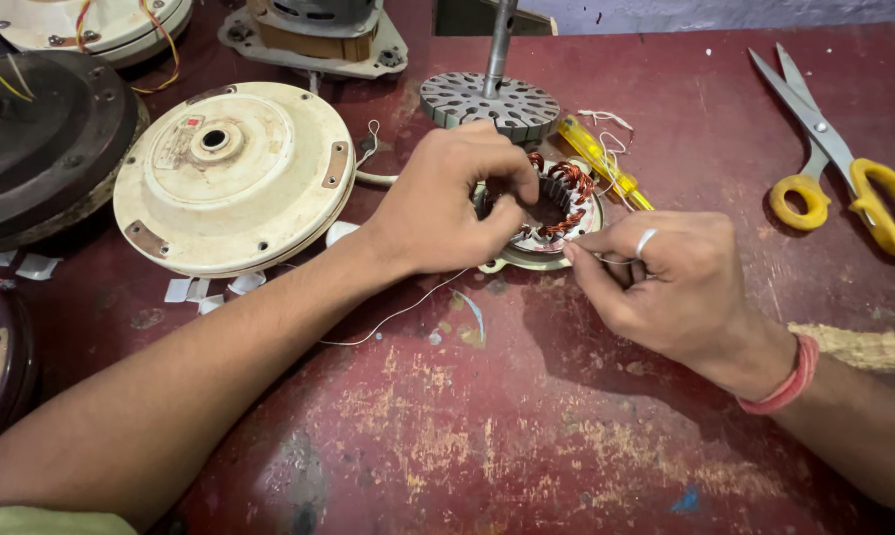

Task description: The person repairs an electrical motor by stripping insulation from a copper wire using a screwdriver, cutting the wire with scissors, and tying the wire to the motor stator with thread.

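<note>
A small round motor stator wound with copper-coloured wire coils (557, 203) lies flat on the worn, dark red painted bench (487, 436), just in front of the person and between the 2 hands, so both can work on it from opposite sides. The left hand (447, 203) arches over its near-left edge with the fingers (502, 213) curled down and pinched onto the windings, seemingly to pin the part so it cannot turn or slide. The right hand (666, 282), with a silver ring and a red thread bracelet at the wrist, rests on the bench just right of the stator; its thumb and forefinger are closed together at the rim, apparently on a strand of wire, though the strand itself is too fine to make out there. A thin pale wire (398, 315) trails from under the left hand across the bench towards the left forearm, slack.

Set back out of the way are a grey slotted laminated core on a metal shaft (487, 99), a yellow-handled screwdriver (601, 159) touching the stator's far side, yellow-handled steel scissors (834, 163) well apart at the right, and a cream round fan motor cover (234, 173) to the left.
</note>
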